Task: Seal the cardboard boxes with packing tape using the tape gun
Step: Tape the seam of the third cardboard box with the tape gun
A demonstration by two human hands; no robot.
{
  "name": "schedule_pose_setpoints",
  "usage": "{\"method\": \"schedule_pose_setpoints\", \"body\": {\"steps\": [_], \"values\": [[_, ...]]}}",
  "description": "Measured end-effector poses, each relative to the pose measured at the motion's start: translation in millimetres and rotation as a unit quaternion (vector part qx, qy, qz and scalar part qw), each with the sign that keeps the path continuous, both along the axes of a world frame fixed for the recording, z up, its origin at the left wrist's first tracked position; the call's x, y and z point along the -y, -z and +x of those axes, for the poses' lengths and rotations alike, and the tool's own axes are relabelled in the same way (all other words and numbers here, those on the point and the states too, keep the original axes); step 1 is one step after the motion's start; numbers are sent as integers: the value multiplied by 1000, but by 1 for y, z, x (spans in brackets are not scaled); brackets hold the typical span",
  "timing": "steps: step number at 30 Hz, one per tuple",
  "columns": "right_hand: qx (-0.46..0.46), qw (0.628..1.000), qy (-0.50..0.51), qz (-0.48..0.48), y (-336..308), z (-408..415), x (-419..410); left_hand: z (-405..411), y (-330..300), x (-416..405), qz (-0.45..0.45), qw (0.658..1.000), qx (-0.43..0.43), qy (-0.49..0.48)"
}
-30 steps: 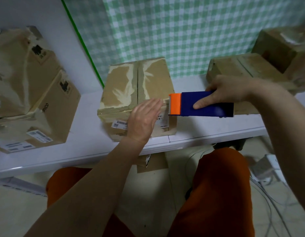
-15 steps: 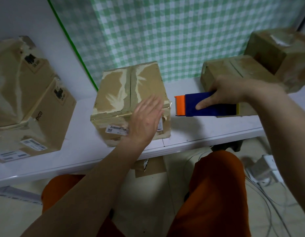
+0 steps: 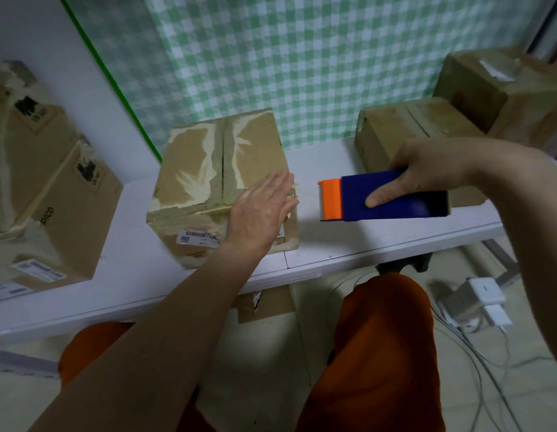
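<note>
Looking down from my head camera, I am pressing my left hand [image 3: 258,213], fingers straight and flat, on the near right edge of the cardboard box [image 3: 221,185] sitting at the centre of the white worktop [image 3: 130,269]. My right hand [image 3: 423,169] is gripping the blue tape gun [image 3: 392,199], index finger lying along its side, its orange toothed end [image 3: 330,199] pointing left, just apart from the box's right edge and above the worktop. Stacked boxes [image 3: 43,188] are sitting at the left of the frame, and more boxes [image 3: 458,113] are sitting at the upper right, behind my right hand. A green checked cloth [image 3: 302,57] is hanging behind.
</note>
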State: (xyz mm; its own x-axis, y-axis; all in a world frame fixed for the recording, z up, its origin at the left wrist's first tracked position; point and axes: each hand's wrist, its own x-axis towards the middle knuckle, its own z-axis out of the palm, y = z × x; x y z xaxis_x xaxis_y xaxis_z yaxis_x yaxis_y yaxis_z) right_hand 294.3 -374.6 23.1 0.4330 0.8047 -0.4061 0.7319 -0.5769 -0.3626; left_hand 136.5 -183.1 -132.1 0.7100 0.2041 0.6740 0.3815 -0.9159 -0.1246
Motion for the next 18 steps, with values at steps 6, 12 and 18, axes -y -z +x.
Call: {"method": "schedule_pose_setpoints", "body": {"steps": [6,12,18], "values": [[19,1000,2,-20,-5,0,3,1,0,0,1,1000,0,-5],[118,991,-3,-59,5,-10,-12,2,0,-2,2,1000,-3,-10],[265,962,-20,-61,23,-38,-45,2,4,-5,1,1000,8,4]]}}
